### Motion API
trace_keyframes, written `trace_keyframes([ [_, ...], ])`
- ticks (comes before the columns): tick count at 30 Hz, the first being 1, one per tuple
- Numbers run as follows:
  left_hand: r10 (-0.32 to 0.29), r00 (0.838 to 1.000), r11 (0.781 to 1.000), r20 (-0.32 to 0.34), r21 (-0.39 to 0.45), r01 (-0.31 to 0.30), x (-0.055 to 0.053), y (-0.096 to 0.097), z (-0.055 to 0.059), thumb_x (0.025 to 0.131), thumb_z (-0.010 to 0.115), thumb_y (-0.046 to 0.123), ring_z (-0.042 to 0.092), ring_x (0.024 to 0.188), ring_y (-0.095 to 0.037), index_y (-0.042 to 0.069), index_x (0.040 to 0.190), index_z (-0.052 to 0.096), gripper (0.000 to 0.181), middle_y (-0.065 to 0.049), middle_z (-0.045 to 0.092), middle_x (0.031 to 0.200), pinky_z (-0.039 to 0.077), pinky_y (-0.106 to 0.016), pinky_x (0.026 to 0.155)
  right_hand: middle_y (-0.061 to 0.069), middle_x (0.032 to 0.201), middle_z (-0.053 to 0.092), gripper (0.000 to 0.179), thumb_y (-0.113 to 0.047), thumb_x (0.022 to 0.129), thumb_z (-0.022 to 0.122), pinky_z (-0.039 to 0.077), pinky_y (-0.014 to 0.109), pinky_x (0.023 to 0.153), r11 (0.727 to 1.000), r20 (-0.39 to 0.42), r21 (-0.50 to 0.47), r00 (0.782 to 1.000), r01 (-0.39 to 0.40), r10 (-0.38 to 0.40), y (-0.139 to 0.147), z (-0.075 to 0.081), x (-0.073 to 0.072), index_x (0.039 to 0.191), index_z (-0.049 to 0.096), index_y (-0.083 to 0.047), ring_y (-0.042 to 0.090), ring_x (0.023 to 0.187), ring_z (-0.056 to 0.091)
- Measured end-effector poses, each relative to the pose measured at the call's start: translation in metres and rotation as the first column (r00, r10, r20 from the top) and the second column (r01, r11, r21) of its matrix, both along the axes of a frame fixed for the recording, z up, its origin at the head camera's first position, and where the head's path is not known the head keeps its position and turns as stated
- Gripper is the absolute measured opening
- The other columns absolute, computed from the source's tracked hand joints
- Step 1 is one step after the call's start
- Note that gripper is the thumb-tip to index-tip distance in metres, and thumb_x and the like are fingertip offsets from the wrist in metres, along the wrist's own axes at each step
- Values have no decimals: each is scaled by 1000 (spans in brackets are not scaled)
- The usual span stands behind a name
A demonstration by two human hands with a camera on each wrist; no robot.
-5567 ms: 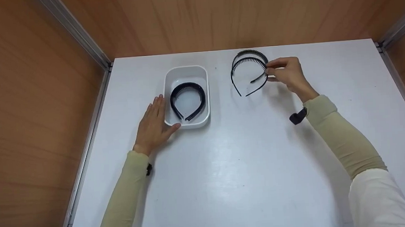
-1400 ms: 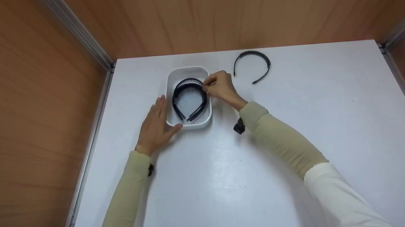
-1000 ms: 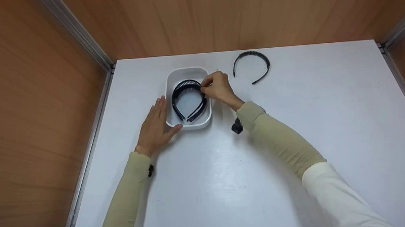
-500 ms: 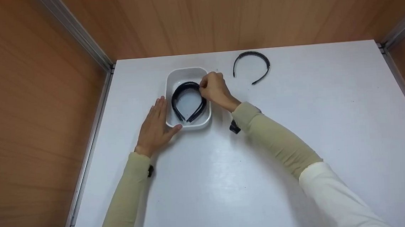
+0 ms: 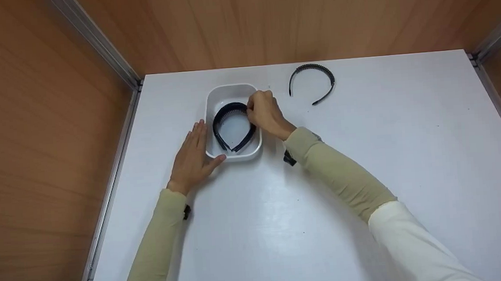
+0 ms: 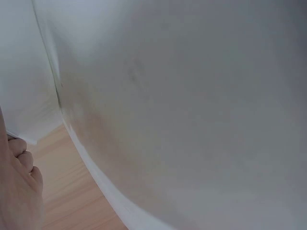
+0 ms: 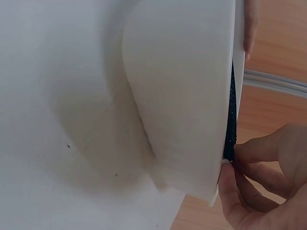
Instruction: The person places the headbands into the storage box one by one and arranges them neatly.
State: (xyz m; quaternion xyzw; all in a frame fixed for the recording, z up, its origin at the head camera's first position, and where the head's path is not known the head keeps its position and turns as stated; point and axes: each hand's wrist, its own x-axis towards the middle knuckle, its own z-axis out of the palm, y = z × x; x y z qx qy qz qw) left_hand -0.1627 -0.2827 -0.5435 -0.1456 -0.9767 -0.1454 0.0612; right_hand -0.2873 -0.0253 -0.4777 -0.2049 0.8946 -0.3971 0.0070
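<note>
A white plastic box [image 5: 234, 158] stands left of the table's middle, with several black toothed headbands [image 5: 218, 135] stacked inside. My left hand [image 5: 189, 161] lies with straight fingers along the box's left side, its thumb at the near corner. At the box's right rim, my right hand [image 5: 266, 115] pinches the side of the top headband. The right wrist view shows thumb and fingers of the right hand [image 7: 268, 175] on the dark headband [image 7: 230, 127], just above the rim of the box [image 7: 182, 96]. The box wall [image 6: 182, 120] fills most of the left wrist view.
Another black headband [image 5: 328, 74] lies on the white table [image 5: 248, 229] near its back edge, right of the box. Wood-look panels [image 5: 242, 22] rise behind the table and at both sides.
My right hand has carried one headband from the back right into the box, then lowered it onto the stack, where the bands now nearly line up. My left hand has stayed at the box.
</note>
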Motion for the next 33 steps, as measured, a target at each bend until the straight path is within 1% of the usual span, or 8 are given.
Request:
trace_keyframes([
  [5, -3, 1000, 1000, -12, -2, 3, 0, 0, -1, 99, 54, 75, 13, 167, -29, 2, 171, 16, 109, -14, 15, 180, 13, -42, 138, 16, 90, 79, 17, 2, 94, 65, 52, 27, 61, 1000, 0, -4, 1000, 8, -8, 1, 0, 0, 92, 82, 6, 18, 71, 64],
  [12, 4, 1000, 1000, 18, -5, -3, -1, 1, 0, 100, 56, 72, 10, 168, -26, 4, 171, 13, 108, -13, 12, 180, 10, -39, 138, 16, 90, 78, 14, 1, 93, 67, 50, 27, 61, 1000, 3, -3, 1000, 9, -9, 3, 0, 0, 91, 81, 4, 18, 73, 63],
  [17, -4, 1000, 1000, -2, 4, 4, 0, 1, 0, 100, 55, 72, 12, 168, -28, 2, 171, 15, 107, -14, 14, 180, 11, -41, 138, 17, 92, 78, 14, 0, 94, 69, 52, 30, 63, 1000, 0, -6, 1000, 0, 0, 4, 2, 0, 96, 81, 7, 21, 76, 65],
  [21, -3, 1000, 1000, -14, 11, 3, 0, 1, 0, 100, 53, 74, 13, 167, -29, 2, 171, 17, 107, -13, 15, 180, 13, -43, 138, 20, 94, 77, 17, 0, 95, 68, 56, 34, 69, 1000, -28, -14, 999, -18, 18, 6, 4, -1, 102, 80, 9, 23, 80, 65],
  [23, -2, 1000, 1000, -10, 8, 2, 0, 1, 0, 100, 53, 74, 12, 168, -28, 2, 171, 16, 107, -13, 14, 180, 12, -42, 138, 20, 94, 76, 18, 0, 95, 68, 56, 35, 71, 1000, -29, -21, 999, -24, 23, 8, 5, -1, 104, 80, 10, 25, 81, 64],
  [27, -5, 1000, 1000, -5, 5, 5, -2, 1, 0, 100, 53, 74, 12, 168, -29, 2, 171, 16, 108, -13, 14, 180, 12, -41, 138, 21, 101, 76, 21, -2, 96, 69, 59, 38, 78, 999, 3, -39, 1000, -25, 25, 15, 8, -2, 111, 78, 10, 27, 89, 66],
  [30, -5, 1000, 1000, 1, 2, 5, -3, 1, 0, 100, 53, 75, 11, 168, -28, 3, 171, 15, 108, -13, 14, 180, 11, -40, 138, 22, 111, 76, 25, -6, 97, 69, 62, 39, 86, 999, 37, -46, 999, -16, 18, 20, 10, -4, 117, 77, 9, 28, 99, 69],
  [33, -2, 1000, 1000, 5, 4, 2, -3, 1, 1, 100, 52, 75, 10, 168, -28, 3, 171, 14, 109, -13, 13, 180, 10, -40, 138, 22, 115, 76, 27, -8, 98, 70, 62, 41, 92, 999, 49, -40, 999, 0, 2, 26, 11, -7, 119, 76, 8, 30, 104, 72],
])
